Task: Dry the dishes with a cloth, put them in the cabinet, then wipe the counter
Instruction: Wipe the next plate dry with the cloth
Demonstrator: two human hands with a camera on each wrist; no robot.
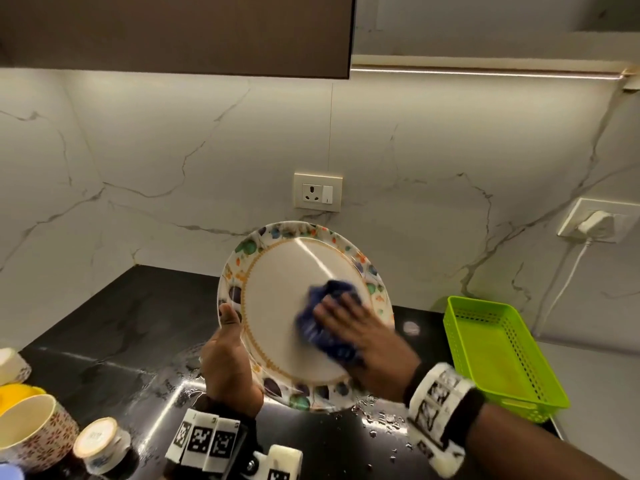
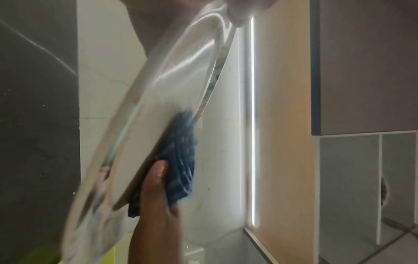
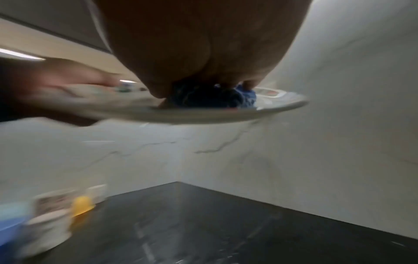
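The left hand grips the plate by its lower left rim, thumb lying over the patterned border on the face and the rest of the hand behind it, holding the plate tilted up off the counter so its face is turned toward the person. The right hand presses a bunched blue cloth flat against the right side of the plate's white centre, fingers spread over the cloth rather than wrapped round it; cloth and fingers are motion-blurred. In the left wrist view the cloth sits between the right hand's fingers and the plate. The plate's lower edge hangs just above wet black counter, with water drops scattered beneath it and to its right. To the right, near the plate's rim but apart from it, lies a green basket, reaching the counter's right end. At the left edge stand cups and a small white bowl, well apart from the plate. Between them and the plate the counter is open dark surface back to the marble wall. A socket sits on the wall just above the plate's top rim, and a dark cabinet hangs overhead at the left.
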